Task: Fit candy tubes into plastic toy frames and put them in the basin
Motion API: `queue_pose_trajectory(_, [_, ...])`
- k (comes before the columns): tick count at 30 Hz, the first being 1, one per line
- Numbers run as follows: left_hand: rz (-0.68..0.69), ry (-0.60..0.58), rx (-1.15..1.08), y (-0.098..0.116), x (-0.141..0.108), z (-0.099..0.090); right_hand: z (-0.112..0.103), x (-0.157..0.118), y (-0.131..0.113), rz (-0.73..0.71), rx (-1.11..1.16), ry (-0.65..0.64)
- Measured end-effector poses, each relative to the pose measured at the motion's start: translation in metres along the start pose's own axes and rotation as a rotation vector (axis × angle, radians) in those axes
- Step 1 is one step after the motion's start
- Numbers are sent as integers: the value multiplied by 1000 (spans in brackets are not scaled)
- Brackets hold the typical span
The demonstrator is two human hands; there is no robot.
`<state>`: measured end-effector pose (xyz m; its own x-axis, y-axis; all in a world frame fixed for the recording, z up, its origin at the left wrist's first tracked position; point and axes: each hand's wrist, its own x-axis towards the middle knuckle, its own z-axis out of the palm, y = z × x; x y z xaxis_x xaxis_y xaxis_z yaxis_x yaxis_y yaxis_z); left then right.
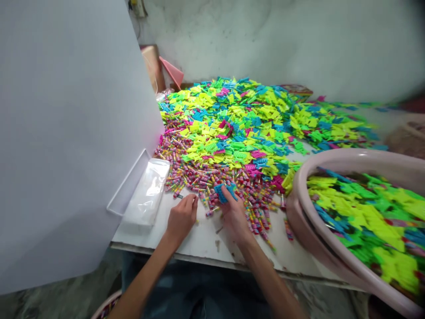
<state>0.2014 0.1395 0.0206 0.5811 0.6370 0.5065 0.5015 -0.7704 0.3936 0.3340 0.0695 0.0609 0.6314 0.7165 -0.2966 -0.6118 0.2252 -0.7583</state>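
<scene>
My right hand [235, 217] grips a blue plastic piece [225, 193], flat with a grid-like surface, just above a spread of small pink-and-yellow wrapped tubes [262, 212]. My left hand [182, 218] is beside it over the white table, its thumb and fingers pressed together; whether anything small is between them is hidden. Left of that hand lies a stack of clear plastic bags [148, 190]. Behind both hands rises a large heap of flat plastic pieces [232, 119] in yellow, green, blue and pink.
A large pink tub [299, 195] full of similar plastic pieces stands at the right. A tall white panel [76, 133] closes off the left side. The white table's [202, 248] front edge runs before my body. A pink triangular object [171, 71] leans at the back wall.
</scene>
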Motion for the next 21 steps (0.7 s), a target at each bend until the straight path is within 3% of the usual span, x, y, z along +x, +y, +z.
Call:
queue_pose_trajectory(3, [-57,16,0,-1,0,-1,-8,-4,-17,1,64,12])
queue_pose_trajectory(6, [-129,34,-16,-4,1,-3,-24,-7,-56,-34,156,-43])
queue_pose_trajectory(9, [-212,50,-71,-7,4,-6,-41,-12,-104,-254,330,-35])
queue_pose_trajectory(11, [-353,35,-198,-10,6,-8,-48,-16,-123,-411,367,-5])
queue_pose_trajectory(13, [-542,29,-368,-13,8,-11,-49,-19,-123,-474,289,15])
queue_pose_trajectory(16, [-717,118,-557,-21,11,-12,-44,-13,-98,-378,59,-27])
queue_pose_trajectory(18, [-721,196,-624,-26,12,-11,-40,2,-80,-345,-177,-49])
queue_pose_trajectory(21, [-625,205,-645,-30,13,-7,-36,41,-70,-563,-735,-41])
